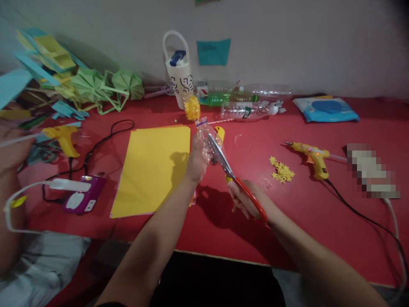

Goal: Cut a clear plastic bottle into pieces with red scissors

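Left hand [198, 160] grips a clear plastic bottle [202, 128]; right hand [244, 198] grips red-handled scissors [239, 184] angled across it. Yellow paper [153, 166] lies left of the hands, yellow stars [283, 172] right.

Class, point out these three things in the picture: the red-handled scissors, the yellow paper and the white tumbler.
Red-handled scissors [227, 168]: head view, on the metal near the handle.
Yellow paper [151, 166]: head view, middle of the top sheet.
White tumbler [180, 83]: head view, on its patterned side.
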The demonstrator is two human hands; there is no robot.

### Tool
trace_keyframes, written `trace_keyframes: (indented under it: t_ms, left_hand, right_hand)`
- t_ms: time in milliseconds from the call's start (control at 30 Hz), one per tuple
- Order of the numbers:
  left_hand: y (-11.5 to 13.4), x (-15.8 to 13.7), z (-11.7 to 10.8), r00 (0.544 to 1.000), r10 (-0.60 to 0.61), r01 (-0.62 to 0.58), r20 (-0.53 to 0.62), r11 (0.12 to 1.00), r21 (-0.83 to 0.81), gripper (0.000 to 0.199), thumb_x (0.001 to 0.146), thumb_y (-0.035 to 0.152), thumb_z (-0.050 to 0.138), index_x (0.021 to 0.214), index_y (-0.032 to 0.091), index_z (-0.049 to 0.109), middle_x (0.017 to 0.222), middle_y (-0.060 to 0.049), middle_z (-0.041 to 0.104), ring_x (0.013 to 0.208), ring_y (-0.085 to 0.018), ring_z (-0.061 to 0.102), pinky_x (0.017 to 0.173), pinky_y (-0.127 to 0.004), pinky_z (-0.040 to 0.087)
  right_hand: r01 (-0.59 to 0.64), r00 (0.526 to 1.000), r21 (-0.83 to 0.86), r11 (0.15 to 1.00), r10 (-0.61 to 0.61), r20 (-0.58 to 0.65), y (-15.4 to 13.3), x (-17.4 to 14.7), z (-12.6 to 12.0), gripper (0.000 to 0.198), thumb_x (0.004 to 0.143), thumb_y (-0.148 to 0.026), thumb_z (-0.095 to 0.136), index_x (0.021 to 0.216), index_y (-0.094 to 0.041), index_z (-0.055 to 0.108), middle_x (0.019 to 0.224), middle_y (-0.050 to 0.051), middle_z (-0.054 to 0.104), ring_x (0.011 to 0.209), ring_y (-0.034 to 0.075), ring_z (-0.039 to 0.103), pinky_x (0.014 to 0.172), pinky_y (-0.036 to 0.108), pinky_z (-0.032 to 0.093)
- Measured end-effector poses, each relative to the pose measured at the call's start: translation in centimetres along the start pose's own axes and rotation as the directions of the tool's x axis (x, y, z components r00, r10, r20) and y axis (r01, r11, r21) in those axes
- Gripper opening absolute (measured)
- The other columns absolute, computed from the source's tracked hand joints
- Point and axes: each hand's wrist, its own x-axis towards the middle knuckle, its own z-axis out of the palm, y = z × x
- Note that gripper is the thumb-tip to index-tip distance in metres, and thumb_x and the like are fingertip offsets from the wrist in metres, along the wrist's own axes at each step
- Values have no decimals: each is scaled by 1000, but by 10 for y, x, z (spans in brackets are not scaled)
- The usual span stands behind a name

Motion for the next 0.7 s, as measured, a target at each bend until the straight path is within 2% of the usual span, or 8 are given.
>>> trace_keyframes:
  t_ms: [100, 233, 300, 367, 467, 533, 700]
  left_hand:
    - [-1, 0, -1, 997, 63, -64, 53, 998, 24, 40, 79, 61, 68, 99, 26, 62, 97, -7, 71, 110, -29, 66, 91, -44, 53]
    - [-4, -2, -1, 996, 85, -87, 32, 994, 73, 33, 83, 57, 65, 103, 31, 65, 99, -4, 73, 112, -28, 65, 92, -41, 53]
    - [-5, -3, 1, 996, 86, -88, 21, 991, 100, 36, 83, 58, 64, 108, 32, 65, 102, -5, 73, 114, -28, 65, 92, -41, 53]
    - [-4, -5, 3, 996, 91, -92, 16, 989, 118, 42, 82, 60, 64, 113, 31, 64, 105, -6, 73, 116, -29, 64, 93, -43, 53]
    - [-3, -6, 5, 996, 86, -87, 14, 989, 119, 43, 81, 62, 65, 109, 30, 64, 109, -7, 72, 118, -30, 63, 98, -45, 51]
    - [-3, -6, 6, 997, 80, -81, 14, 990, 112, 40, 82, 60, 64, 107, 29, 64, 110, -6, 72, 119, -30, 62, 100, -46, 50]
    - [-2, -7, 8, 997, 79, -77, -5, 989, 129, 44, 85, 60, 59, 116, 28, 60, 112, -8, 71, 117, -29, 64, 97, -48, 53]
  right_hand:
    - [15, 999, 18, 1000, -15, 34, 2, 1, -1, 64, 67, -89, 49, 60, -27, 39, 36, -13, 33, 25, 6, 34, 48, 31, 55]
    - [64, 996, 54, 997, -67, 55, 6, 3, -4, 62, 73, -86, 47, 63, -26, 41, 37, -14, 33, 26, 6, 35, 55, 32, 57]
    - [80, 995, 65, 995, -83, 49, 7, 3, -4, 61, 74, -86, 47, 64, -26, 42, 37, -14, 33, 26, 6, 34, 56, 32, 57]
    - [77, 996, 70, 995, -80, 44, 6, 3, -3, 64, 71, -89, 47, 63, -26, 42, 37, -14, 33, 26, 6, 34, 55, 32, 57]
    - [64, 997, 62, 996, -66, 28, 4, 2, -1, 66, 67, -91, 48, 62, -26, 41, 36, -14, 33, 25, 6, 34, 53, 32, 57]
    - [63, 998, 54, 997, -64, 12, 2, 1, 0, 66, 67, -90, 50, 60, -26, 41, 36, -14, 33, 25, 6, 34, 52, 32, 57]
    - [73, 997, 49, 996, -71, -28, -2, -2, 3, 64, 68, -88, 52, 59, -26, 39, 37, -13, 32, 26, 6, 33, 47, 30, 54]
